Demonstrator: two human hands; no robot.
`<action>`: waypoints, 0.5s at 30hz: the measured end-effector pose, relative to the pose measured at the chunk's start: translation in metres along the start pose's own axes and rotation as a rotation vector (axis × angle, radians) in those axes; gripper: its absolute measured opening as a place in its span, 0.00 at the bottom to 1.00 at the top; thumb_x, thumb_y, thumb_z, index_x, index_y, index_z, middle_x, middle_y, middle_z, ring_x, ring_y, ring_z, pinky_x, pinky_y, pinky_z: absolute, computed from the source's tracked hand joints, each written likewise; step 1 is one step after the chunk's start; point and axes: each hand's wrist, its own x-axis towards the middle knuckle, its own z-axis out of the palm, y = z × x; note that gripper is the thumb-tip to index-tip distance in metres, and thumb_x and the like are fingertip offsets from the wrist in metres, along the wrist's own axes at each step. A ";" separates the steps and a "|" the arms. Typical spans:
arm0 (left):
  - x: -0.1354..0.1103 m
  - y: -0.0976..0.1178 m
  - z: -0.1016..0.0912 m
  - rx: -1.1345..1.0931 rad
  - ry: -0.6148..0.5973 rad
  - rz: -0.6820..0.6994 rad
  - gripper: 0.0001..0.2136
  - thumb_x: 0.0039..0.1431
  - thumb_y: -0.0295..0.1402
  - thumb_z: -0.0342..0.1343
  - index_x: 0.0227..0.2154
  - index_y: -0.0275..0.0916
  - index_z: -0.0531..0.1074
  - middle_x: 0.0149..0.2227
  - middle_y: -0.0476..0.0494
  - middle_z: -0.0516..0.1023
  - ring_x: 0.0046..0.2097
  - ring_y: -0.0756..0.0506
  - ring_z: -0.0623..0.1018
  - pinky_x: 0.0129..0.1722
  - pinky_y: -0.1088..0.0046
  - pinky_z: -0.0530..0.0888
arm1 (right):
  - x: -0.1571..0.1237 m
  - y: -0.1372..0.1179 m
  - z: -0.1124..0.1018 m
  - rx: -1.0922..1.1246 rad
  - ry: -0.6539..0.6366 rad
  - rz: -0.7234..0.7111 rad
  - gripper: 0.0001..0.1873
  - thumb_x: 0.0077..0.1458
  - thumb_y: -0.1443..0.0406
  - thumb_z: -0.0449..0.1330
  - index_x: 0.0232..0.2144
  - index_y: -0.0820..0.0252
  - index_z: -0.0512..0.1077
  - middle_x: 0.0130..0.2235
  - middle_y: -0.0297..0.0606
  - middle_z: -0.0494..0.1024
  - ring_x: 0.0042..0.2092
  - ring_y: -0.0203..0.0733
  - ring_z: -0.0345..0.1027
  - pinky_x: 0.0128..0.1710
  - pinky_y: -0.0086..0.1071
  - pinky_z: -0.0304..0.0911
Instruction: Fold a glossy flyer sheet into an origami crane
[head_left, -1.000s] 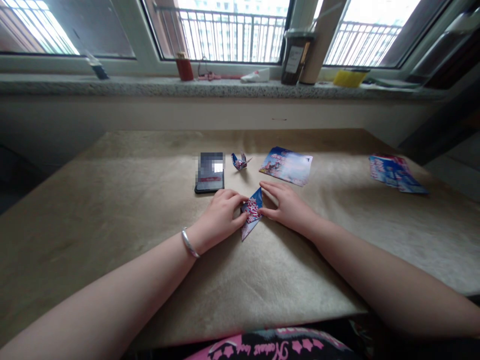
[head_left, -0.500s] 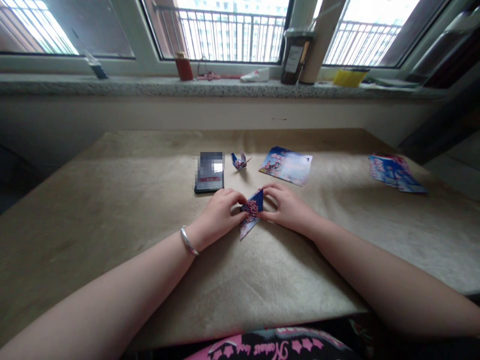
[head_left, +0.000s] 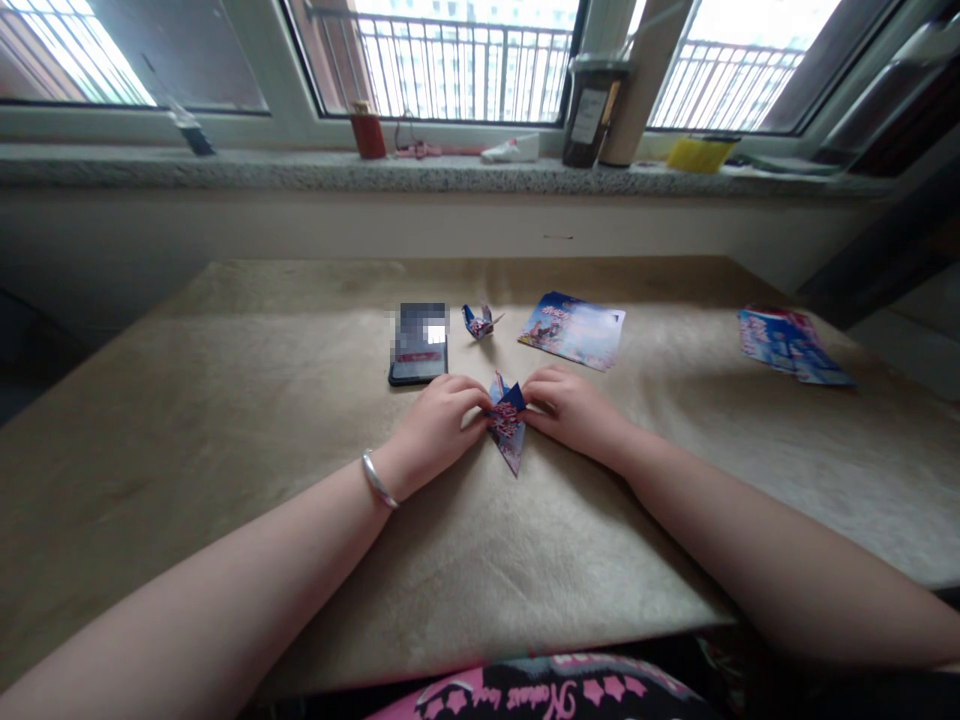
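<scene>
A small folded piece of printed paper, blue with red and white pattern, stands between my two hands on the beige table. My left hand, with a silver bracelet on its wrist, pinches the paper's left side with curled fingers. My right hand pinches its right side, fingers closed. The paper's pointed tip hangs down toward me. A finished small folded paper figure sits farther back.
A black phone lies just behind my left hand. A printed sheet lies behind my right hand; more sheets lie at the far right. The windowsill holds a red cup, a dark jar and a yellow item.
The folded paper has turned from slanting down-left to pointing straight down. Both hands have closed in on it, the right fingers going from flat to pinching.
</scene>
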 end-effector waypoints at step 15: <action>-0.001 0.009 -0.010 0.238 -0.114 0.150 0.10 0.62 0.30 0.51 0.37 0.43 0.78 0.32 0.44 0.76 0.36 0.46 0.72 0.39 0.68 0.70 | -0.004 -0.026 -0.013 -0.360 -0.141 -0.102 0.12 0.60 0.65 0.53 0.39 0.52 0.77 0.33 0.38 0.76 0.36 0.41 0.67 0.33 0.31 0.59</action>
